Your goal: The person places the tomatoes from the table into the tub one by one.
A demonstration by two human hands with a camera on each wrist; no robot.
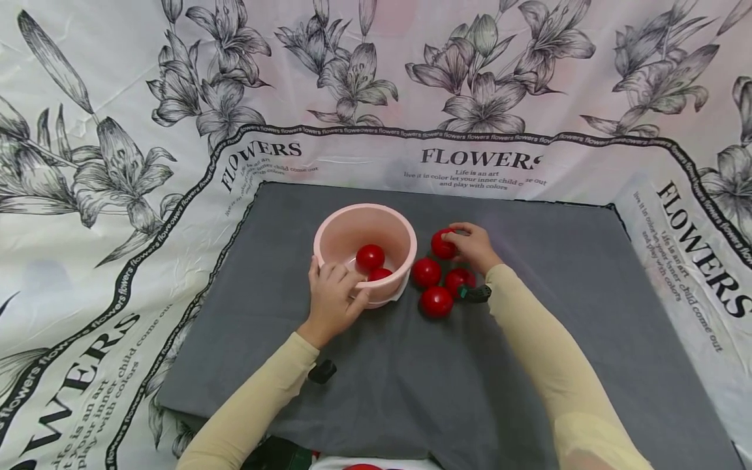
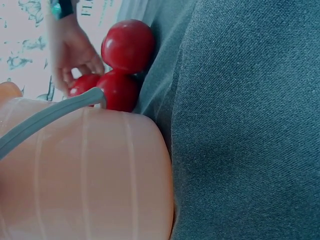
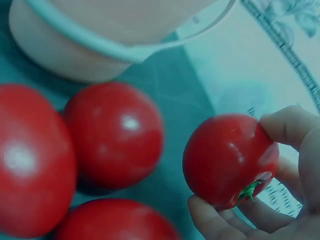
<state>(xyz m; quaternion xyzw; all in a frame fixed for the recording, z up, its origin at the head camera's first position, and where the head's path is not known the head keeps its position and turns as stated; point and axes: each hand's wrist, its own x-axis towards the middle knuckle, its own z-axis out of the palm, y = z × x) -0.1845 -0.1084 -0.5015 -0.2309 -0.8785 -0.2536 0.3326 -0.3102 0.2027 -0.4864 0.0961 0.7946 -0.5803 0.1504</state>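
Observation:
A pink bucket stands on the grey cloth with two red tomatoes inside. My left hand grips its near left rim; in the left wrist view the bucket's ribbed side and grey handle fill the lower left. Right of the bucket, my right hand pinches a tomato between thumb and fingers, its green stem end turned toward the palm. Three more tomatoes lie close together beside the bucket, nearest to my right hand and wrist.
The grey cloth covers the table, bordered by a white sheet with printed flowers and lettering. At the near edge, a white item with something red on it is partly cut off by the frame.

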